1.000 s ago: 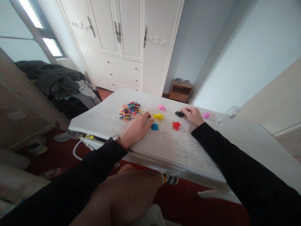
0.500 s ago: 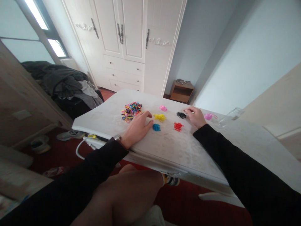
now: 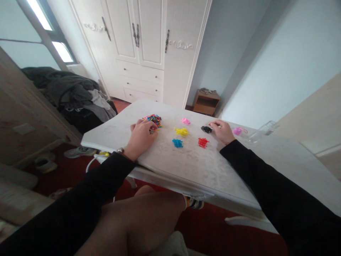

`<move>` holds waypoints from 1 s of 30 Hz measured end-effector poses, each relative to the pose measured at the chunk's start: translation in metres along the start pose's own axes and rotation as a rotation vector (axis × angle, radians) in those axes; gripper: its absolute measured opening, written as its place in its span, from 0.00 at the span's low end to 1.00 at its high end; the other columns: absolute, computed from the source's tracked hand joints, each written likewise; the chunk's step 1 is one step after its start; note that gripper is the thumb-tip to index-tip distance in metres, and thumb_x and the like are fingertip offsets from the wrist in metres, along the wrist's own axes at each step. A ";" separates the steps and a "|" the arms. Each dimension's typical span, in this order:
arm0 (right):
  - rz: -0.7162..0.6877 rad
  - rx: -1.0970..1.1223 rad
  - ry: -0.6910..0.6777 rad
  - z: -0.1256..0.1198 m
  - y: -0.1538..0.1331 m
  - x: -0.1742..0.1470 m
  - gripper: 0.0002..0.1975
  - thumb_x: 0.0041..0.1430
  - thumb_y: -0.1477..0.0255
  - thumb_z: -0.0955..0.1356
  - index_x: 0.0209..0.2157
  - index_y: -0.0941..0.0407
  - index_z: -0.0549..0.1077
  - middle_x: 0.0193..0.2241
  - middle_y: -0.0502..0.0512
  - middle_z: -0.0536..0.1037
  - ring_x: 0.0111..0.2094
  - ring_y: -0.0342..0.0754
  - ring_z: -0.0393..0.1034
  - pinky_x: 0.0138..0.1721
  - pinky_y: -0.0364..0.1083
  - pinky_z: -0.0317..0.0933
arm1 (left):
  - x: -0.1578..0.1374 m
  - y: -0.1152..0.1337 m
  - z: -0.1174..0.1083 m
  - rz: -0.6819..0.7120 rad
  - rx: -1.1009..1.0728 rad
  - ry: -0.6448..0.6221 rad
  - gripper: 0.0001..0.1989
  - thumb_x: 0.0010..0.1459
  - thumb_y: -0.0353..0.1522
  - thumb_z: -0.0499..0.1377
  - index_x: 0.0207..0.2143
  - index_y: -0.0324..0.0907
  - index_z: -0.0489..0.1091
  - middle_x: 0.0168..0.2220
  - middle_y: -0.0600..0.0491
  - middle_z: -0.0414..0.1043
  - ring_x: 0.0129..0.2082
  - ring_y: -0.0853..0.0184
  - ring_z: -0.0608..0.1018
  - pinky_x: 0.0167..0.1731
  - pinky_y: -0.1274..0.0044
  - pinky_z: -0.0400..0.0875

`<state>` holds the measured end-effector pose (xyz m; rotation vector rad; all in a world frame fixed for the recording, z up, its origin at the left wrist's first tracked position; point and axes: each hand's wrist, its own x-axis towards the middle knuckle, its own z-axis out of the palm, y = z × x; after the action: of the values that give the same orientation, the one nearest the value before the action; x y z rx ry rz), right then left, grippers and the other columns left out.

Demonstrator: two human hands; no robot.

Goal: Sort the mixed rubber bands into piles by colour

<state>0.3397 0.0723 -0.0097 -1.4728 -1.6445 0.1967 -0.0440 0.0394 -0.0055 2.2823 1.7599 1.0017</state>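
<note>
A mixed pile of small coloured elastic hair bands [image 3: 153, 119] lies at the left of the table. My left hand [image 3: 142, 137] is over its near side, fingers bent and apart, with a few bands showing by the thumb. My right hand [image 3: 221, 131] rests at the right edge of a heap of black bands [image 3: 206, 129], its fingers curled into a pinch; what they hold, if anything, is hidden. Between the hands sit separate heaps of pink bands [image 3: 185, 121], yellow bands [image 3: 181, 132], blue bands [image 3: 177, 143] and red bands [image 3: 203, 142].
To the right of my right hand are a pink round object with a loop [image 3: 237, 131] and a clear container [image 3: 262, 132] lying on its side. The white table [image 3: 183, 170] has its near edge above my legs. Behind stands a white wardrobe [image 3: 144, 76].
My left hand has moved left, from beside the yellow and blue heaps to the mixed pile. The right hand has stayed by the black heap.
</note>
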 end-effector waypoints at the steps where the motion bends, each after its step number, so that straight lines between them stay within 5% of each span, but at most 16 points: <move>1: 0.000 0.000 -0.002 0.000 0.000 0.000 0.11 0.57 0.63 0.67 0.29 0.53 0.80 0.34 0.57 0.85 0.40 0.56 0.78 0.49 0.55 0.68 | -0.001 0.000 0.000 0.006 0.001 -0.009 0.08 0.60 0.32 0.60 0.39 0.46 0.79 0.48 0.46 0.82 0.57 0.46 0.74 0.56 0.53 0.65; 12: -0.007 -0.013 -0.026 -0.001 -0.003 -0.001 0.11 0.58 0.64 0.67 0.29 0.53 0.79 0.33 0.57 0.85 0.39 0.56 0.78 0.49 0.54 0.68 | 0.001 0.001 -0.004 -0.035 -0.037 -0.017 0.10 0.60 0.30 0.60 0.39 0.44 0.82 0.49 0.47 0.83 0.56 0.48 0.78 0.58 0.55 0.67; 21: 0.012 -0.006 -0.053 -0.001 -0.005 -0.001 0.12 0.57 0.64 0.66 0.29 0.54 0.79 0.34 0.58 0.85 0.40 0.56 0.78 0.48 0.54 0.67 | 0.002 0.006 -0.011 -0.103 -0.159 0.080 0.07 0.59 0.29 0.62 0.35 0.41 0.81 0.39 0.48 0.85 0.41 0.59 0.84 0.48 0.71 0.75; 30: 0.012 -0.009 -0.064 -0.001 -0.006 -0.001 0.11 0.57 0.64 0.67 0.29 0.54 0.79 0.34 0.59 0.85 0.39 0.56 0.77 0.47 0.54 0.67 | 0.002 0.008 -0.012 -0.104 -0.282 0.177 0.04 0.58 0.25 0.62 0.36 0.40 0.75 0.36 0.50 0.83 0.37 0.63 0.83 0.42 0.73 0.76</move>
<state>0.3360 0.0690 -0.0054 -1.4970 -1.6900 0.2463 -0.0434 0.0345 0.0087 1.9651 1.6527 1.3686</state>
